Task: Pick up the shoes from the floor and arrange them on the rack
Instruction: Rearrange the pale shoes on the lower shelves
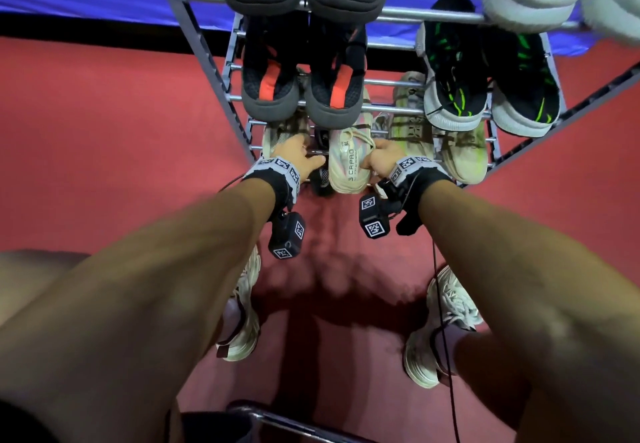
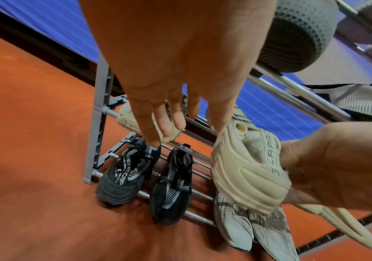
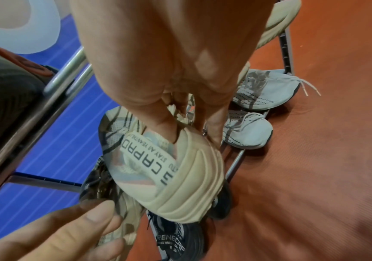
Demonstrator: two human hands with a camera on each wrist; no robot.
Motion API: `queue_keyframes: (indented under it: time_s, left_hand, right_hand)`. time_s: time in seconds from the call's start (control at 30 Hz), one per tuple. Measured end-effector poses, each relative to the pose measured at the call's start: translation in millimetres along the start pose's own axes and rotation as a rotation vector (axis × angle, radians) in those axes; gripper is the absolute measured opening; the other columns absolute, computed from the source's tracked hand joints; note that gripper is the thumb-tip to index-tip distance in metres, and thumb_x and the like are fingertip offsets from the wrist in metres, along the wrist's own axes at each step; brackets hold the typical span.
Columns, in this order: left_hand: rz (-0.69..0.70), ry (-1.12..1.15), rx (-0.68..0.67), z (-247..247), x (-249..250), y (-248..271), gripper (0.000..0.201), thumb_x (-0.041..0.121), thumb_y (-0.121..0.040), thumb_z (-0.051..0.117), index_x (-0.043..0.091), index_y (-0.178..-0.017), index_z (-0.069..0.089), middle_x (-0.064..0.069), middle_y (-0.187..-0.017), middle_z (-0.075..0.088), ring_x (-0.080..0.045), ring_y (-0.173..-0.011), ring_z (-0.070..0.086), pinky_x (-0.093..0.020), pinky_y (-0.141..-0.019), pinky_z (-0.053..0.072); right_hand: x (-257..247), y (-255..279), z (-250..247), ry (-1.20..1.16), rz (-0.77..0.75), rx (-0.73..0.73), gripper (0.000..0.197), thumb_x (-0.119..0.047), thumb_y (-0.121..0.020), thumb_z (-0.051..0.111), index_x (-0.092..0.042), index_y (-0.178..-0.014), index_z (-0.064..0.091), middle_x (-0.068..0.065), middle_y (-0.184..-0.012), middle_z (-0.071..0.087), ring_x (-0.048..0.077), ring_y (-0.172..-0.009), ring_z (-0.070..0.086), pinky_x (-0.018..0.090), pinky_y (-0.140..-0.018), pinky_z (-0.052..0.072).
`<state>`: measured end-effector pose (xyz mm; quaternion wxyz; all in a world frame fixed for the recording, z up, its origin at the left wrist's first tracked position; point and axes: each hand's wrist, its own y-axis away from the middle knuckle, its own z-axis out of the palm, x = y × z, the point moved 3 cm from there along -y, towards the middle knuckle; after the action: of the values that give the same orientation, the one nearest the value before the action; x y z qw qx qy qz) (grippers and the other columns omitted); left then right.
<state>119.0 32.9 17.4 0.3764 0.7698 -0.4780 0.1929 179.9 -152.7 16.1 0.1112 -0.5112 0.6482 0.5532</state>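
Left hand hangs with fingers loose and apart, gripping nothing, near the cream shoe's mate on the rack. Right hand clamps the cream shoe by its heel, above a lower rail. Risk: the heel-only grip lets the toe tip between bars. The left wrist view alone shows the black pair beneath; how well the shoe is seated is probably unclear.

We see rack rails shiny metal; cream shoe knit cloth, ribbed matt rubber heel; floor matt red.
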Motion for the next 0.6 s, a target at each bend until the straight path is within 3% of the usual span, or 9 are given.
queue_keyframes:
  time_s: [0.03, 0.13, 0.27, 0.4, 0.53, 0.6]
  left_hand:
    - [0.018, 0.029, -0.027, 2.9, -0.2, -1.7, 0.058, 0.03, -0.088, 0.068, 0.009, -0.138, 0.046, -0.011, -0.125, 0.06, -0.026, -0.117, 0.056, -0.023, -0.09, 0.042]
    - [0.09, 0.061, -0.099, 8.9, 2.2, -7.2, 0.068, 0.031, -0.077, 0.079, 0.017, -0.136, 0.048, -0.003, -0.108, 0.061, -0.021, -0.105, 0.06, -0.03, -0.089, 0.049]
    - [0.102, 0.052, -0.102, 10.2, 4.5, -18.2, 0.074, 0.016, -0.071, 0.083, 0.017, -0.136, 0.048, -0.003, -0.119, 0.065, -0.02, -0.108, 0.062, -0.025, -0.091, 0.045]
    - [0.056, -0.036, -0.058, 8.8, 4.8, -27.7, 0.073, 0.014, -0.072, 0.08, 0.018, -0.137, 0.046, -0.005, -0.128, 0.062, -0.025, -0.116, 0.058, -0.031, -0.1, 0.044]
    - [0.013, -0.043, -0.078, 20.4, 2.3, -32.0, 0.074, 0.029, -0.059, 0.079, 0.018, -0.128, 0.053, -0.005, -0.117, 0.066, -0.027, -0.108, 0.063, -0.04, -0.098, 0.049]
    - [-0.015, -0.044, -0.055, 26.9, -1.6, -39.7, 0.078, 0.035, -0.051, 0.076, 0.021, -0.125, 0.055, -0.002, -0.11, 0.068, -0.025, -0.099, 0.065, -0.04, -0.093, 0.052]
  right_hand:
    - [-2.2, -4.4, 1.0, 0.007, 0.005, 0.01, 0.039, 0.007, -0.076, 0.06, -0.011, -0.109, 0.065, 0.014, -0.093, 0.067, 0.03, -0.079, 0.064, 0.046, -0.076, 0.057]
    - [-11.5, -16.6, 6.1, 0.009, 0.015, 0.019, 0.057, 0.003, -0.078, 0.063, -0.011, -0.133, 0.055, 0.013, -0.112, 0.067, 0.032, -0.096, 0.067, 0.047, -0.085, 0.057]
    - [-15.3, -32.4, 17.1, 0.011, 0.023, 0.036, 0.058, -0.001, -0.075, 0.068, -0.01, -0.131, 0.054, 0.015, -0.117, 0.066, 0.036, -0.101, 0.066, 0.051, -0.086, 0.056]
    - [-23.5, -28.7, 21.6, 0.063, -0.008, 0.028, 0.056, -0.001, -0.08, 0.065, -0.009, -0.133, 0.049, 0.013, -0.105, 0.064, 0.029, -0.09, 0.065, 0.036, -0.073, 0.055]
    - [-17.8, -25.5, 24.5, 0.169, -0.012, -0.057, 0.087, -0.002, -0.067, 0.073, -0.013, -0.143, 0.034, 0.011, -0.115, 0.062, 0.028, -0.097, 0.063, 0.034, -0.073, 0.056]
    - [-13.4, -27.0, 29.3, 0.231, -0.043, -0.11, 0.115, -0.014, -0.053, 0.087, -0.017, -0.149, 0.024, 0.007, -0.133, 0.055, 0.026, -0.112, 0.059, 0.037, -0.085, 0.054]
